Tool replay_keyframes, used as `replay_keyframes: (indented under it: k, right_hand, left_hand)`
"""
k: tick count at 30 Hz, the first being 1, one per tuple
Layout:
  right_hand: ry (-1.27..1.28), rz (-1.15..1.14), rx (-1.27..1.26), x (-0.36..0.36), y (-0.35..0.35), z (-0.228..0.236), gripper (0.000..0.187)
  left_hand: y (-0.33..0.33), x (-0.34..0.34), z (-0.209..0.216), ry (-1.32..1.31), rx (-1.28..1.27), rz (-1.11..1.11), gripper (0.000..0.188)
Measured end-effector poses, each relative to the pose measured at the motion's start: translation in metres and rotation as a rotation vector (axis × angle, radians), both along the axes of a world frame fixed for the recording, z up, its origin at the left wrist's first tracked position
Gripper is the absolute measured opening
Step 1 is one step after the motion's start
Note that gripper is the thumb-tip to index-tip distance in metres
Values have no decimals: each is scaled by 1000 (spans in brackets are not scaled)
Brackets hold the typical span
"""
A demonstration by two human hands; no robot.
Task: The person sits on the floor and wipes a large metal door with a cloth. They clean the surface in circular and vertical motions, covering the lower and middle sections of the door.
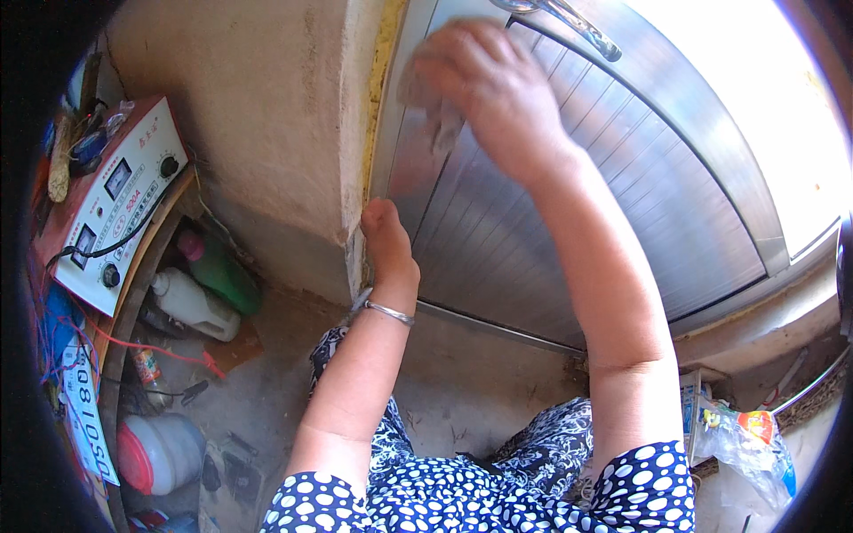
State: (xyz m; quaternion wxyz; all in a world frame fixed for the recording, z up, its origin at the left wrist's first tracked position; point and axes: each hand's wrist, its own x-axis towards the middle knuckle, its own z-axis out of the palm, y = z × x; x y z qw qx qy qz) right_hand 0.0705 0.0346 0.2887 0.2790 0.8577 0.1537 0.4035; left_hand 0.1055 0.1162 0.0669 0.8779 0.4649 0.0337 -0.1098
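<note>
My right hand is raised in front of a silver metal door, below its handle. Its fingers are closed on a greyish-brown rag, which is smeared by motion at the door's left frame strip. Lower down, my left hand is by the corner where the plastered wall meets the door frame. A silver bangle circles that wrist. The left fingers are mostly hidden, so their hold on the edge cannot be made out.
At left, a red-and-white charger box with dials sits on a curved shelf. Below stand a green bottle, a white jug and a red-lidded tub. Plastic bags lie at lower right.
</note>
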Motion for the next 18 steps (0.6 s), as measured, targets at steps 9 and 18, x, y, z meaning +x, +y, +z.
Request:
replay_keyframes:
  k: [9,18]
  right_hand:
    - [0,126,59,15,-10,-36,25]
    - [309,117,199,10,-6,-120,24]
  left_hand:
    - [-4,-7,-9,15,-39,7,37]
    - [-1,-3,-1,50,-81,4,40]
